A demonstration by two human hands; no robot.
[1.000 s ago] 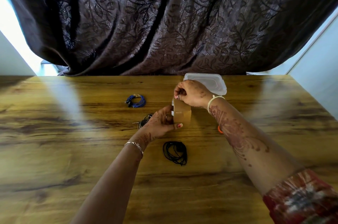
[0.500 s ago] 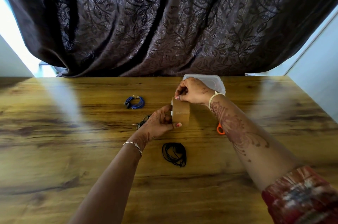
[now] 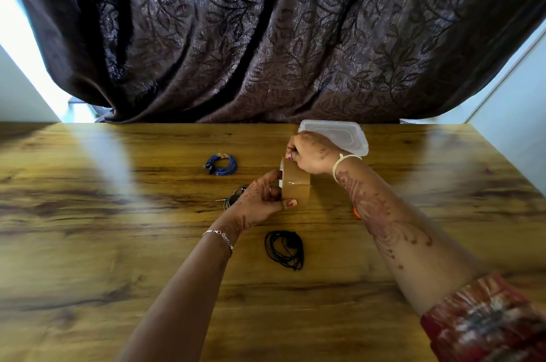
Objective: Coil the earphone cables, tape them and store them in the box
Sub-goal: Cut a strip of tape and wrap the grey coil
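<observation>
While the left hand props the roll of brown tape on edge over the middle of the bench, grip curled round its near side, the right hand is on top, grip pinching at the roll's rim, hunting the loose end, I'd say.

Trouble could come right here: a nail-picked end may tear into a sliver, or a freed strip may fold and stick to itself or the fingers.

And look at the black earphone coil, lying unbound just nearer than the hands; it could spring loose if nudged. The blue earphone coil sits to the far left, and a third dark coil is half hidden behind the left hand.

The clear plastic box, lid apparently on, waits at the far edge behind the right hand. Something orange peeks from under the right forearm.

Glossy wood-grain bench, a dark leaf-patterned curtain behind, pale walls either side.
</observation>
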